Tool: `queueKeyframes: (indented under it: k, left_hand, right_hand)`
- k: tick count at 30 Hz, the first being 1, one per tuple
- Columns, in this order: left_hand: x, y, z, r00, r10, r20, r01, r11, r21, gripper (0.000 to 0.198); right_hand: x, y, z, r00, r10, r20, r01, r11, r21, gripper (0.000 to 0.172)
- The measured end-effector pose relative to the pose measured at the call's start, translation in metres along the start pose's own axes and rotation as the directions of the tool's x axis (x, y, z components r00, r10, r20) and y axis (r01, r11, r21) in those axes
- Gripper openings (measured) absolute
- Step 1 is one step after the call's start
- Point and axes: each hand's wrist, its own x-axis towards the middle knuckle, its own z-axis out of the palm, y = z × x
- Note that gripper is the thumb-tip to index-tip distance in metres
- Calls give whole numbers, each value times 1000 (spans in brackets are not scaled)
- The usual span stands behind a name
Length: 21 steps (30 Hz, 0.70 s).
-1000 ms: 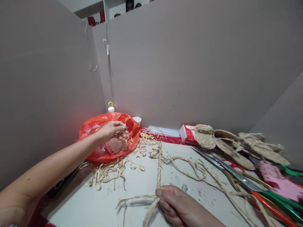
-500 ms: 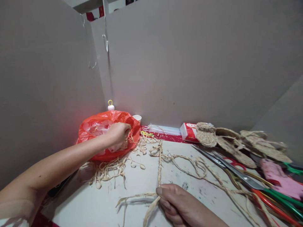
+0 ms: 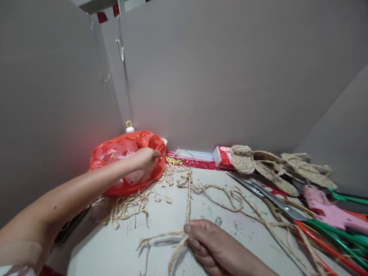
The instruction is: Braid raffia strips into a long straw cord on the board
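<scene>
My right hand [image 3: 211, 243] pinches a braided straw cord [image 3: 189, 199] between thumb and fingers near its lower end. Below the pinch, unbraided strands [image 3: 176, 255] spread loose to the left and toward me. The braid runs away from me across the white table, then loops off to the right. My left hand [image 3: 147, 158] is over the mouth of a red plastic bag [image 3: 99, 157], its fingers closed together. What those fingers hold, if anything, is too small to make out. Inside the bag lies crumpled clear plastic [image 3: 119, 149].
Loose straw strands [image 3: 126, 207] lie before the bag. On the right are large scissors [image 3: 284, 209], a pink glue gun [image 3: 324, 207] and several woven straw soles [image 3: 276, 176]. A red-and-white box [image 3: 222, 157] and paper cup [image 3: 164, 142] stand along the grey partition [image 3: 215, 76].
My view has turned slightly right, so everything sits a little further left. My left hand stays at the bag, and my right hand keeps its pinch on the straw cord.
</scene>
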Motion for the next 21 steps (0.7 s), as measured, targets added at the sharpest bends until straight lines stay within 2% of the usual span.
queueKeyframes:
  k: [4,8,12,14,16,21]
  left_hand:
    - [-26,5,-22,997,48,-58,-57,985,-164,22]
    - [-45,-1,-23,994,8,-104,-42,944,-328,29]
    - [-51,-5,-23,986,-27,-167,-53,890,-453,19]
    - [-49,-3,-29,985,-72,-157,-29,828,-560,17]
    - [-47,-1,-36,988,-114,-101,16,737,-675,18]
    - [-45,3,-49,992,-124,27,85,501,-861,22]
  right_hand:
    - [1,2,-1,1000,7,-3,-7,1000,-2,42]
    - [2,4,-2,1000,4,-4,-4,1000,-10,42]
    - [1,3,-1,1000,6,2,-6,1000,-17,43]
    - [1,2,-1,1000,13,4,-13,1000,-19,43]
    - [0,1,0,1000,12,-2,-12,1000,-18,43]
    - [0,0,0,1000,-3,-4,2,1000,-16,43]
